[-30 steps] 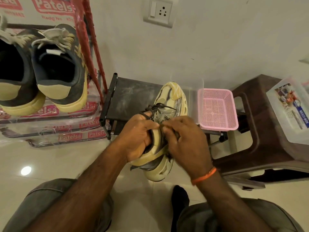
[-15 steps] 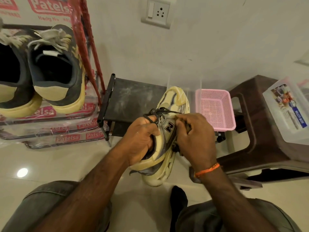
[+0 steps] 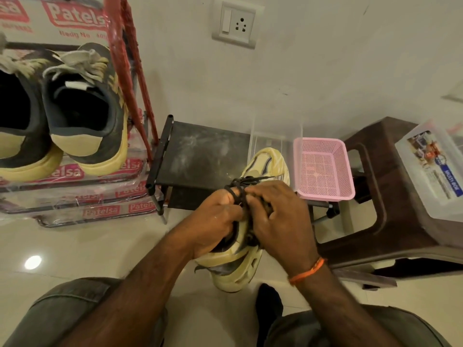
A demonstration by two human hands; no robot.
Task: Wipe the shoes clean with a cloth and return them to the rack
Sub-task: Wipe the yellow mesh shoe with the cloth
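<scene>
While the task calls for a cloth, none can be made out with certainty; a dark bit shows under the right fingers, too hidden to name.

At far left, the shoe rack point(image 3: 82, 181), its red frame and plastic-wrapped shelves printed "Patelsa", carries a pair of dark sneakers point(image 3: 85, 116) with cream soles, heels toward the camera. They sit side by side, touching, judged either done or waiting their turn.

Just right of the rack stands a low black stand point(image 3: 200, 156), dusty on top.

At centre, the cream sneaker point(image 3: 265, 166) is held in the air above the floor, toe pointing away, in front of the stand. The left hand point(image 3: 215, 221) has its grip curled into the shoe's opening and round its collar, judged to steady it. The right hand point(image 3: 280, 219) has its grip curled over the far side of the upper, fingertips at the black laces point(image 3: 240, 186), which loop over the left thumb. Whether it is wiping or tending the laces cannot be told.

Right of the shoe, a pink plastic basket point(image 3: 325, 194) rests near the stand. Beyond it, a brown plastic stool point(image 3: 370, 191) bears a clear lidded box point(image 3: 431, 171).

Judgement: this shoe is not yet back on the rack.
</scene>
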